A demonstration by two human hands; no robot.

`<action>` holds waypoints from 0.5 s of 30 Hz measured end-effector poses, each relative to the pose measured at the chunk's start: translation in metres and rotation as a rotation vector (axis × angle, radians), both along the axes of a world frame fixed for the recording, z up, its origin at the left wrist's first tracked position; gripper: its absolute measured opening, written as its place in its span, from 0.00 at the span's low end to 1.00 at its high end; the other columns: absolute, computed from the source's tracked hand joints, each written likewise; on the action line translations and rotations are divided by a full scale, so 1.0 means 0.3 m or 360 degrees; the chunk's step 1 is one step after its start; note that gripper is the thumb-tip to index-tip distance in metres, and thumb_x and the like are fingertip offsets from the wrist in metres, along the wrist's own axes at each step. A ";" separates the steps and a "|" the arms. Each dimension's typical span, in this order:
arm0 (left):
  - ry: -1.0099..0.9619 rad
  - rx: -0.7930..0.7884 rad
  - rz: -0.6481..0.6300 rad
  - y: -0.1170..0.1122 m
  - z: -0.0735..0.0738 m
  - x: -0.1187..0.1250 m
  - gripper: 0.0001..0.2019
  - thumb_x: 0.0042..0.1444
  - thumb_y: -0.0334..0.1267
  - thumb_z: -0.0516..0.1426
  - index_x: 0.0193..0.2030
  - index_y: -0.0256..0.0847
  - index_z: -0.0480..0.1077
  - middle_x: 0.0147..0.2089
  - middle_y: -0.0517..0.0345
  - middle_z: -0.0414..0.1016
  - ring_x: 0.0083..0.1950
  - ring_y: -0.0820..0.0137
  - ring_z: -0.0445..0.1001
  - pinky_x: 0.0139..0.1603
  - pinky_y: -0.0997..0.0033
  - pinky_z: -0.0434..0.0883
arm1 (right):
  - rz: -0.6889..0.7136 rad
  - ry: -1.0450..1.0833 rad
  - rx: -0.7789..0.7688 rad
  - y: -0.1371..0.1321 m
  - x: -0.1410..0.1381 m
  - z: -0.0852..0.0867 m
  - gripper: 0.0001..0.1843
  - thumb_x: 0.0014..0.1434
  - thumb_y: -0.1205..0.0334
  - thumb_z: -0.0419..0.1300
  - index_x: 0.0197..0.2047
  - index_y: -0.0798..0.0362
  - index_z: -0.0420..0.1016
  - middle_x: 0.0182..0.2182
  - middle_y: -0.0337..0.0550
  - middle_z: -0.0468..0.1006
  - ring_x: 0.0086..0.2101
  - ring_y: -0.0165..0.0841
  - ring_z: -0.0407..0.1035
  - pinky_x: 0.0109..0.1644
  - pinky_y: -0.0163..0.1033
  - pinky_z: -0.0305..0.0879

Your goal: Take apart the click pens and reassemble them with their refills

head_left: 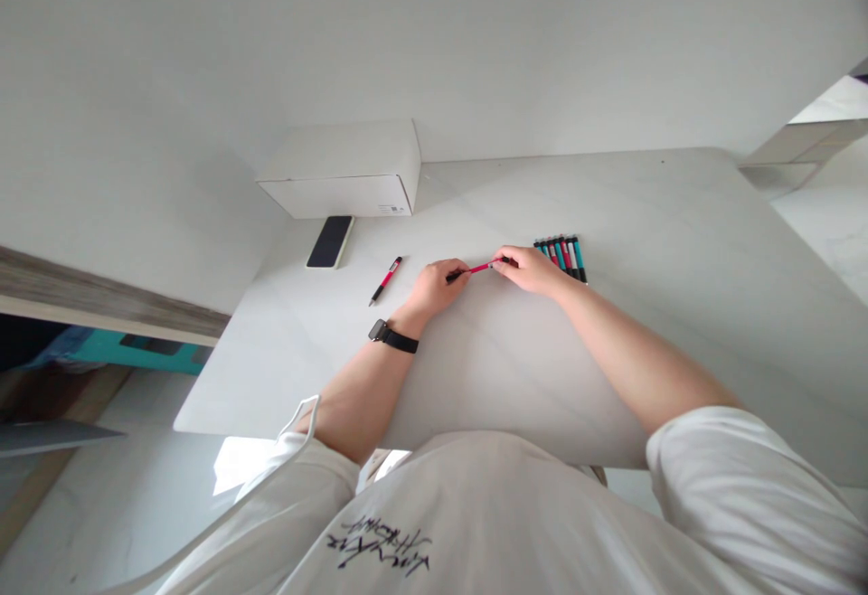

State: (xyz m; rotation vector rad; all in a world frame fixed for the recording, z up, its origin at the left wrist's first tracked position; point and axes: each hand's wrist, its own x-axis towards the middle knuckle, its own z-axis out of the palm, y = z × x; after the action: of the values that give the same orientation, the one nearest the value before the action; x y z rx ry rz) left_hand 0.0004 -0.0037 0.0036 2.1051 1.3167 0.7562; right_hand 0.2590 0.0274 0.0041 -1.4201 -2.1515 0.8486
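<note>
Red-and-black pen is pinched at both ends, left hand closed on one and right hand on the other, roughly midway between the back and front edges of the white tabletop. Spare red pen lies just left of that, and a row of pens is partly hidden behind the right hand. Phone's near the left edge, by the white box in the back left corner.

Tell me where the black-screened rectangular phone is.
In the head view, the phone lies on the left, just in front of the white rectangular box, with the loose red and black pen to its right.
</note>
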 end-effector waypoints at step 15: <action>-0.0071 0.0031 0.0106 -0.002 -0.013 -0.004 0.10 0.68 0.42 0.54 0.44 0.43 0.76 0.37 0.57 0.81 0.38 0.68 0.75 0.38 0.71 0.69 | -0.0236 0.0975 -0.0052 0.051 0.026 -0.028 0.16 0.65 0.46 0.64 0.48 0.47 0.71 0.37 0.40 0.80 0.31 0.32 0.75 0.39 0.38 0.70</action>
State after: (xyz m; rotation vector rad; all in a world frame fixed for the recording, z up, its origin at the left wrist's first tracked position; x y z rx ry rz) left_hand -0.0007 -0.0042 -0.0001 2.0563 1.3664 0.8416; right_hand 0.2667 0.0429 -0.0044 -1.1229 -1.5589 1.0918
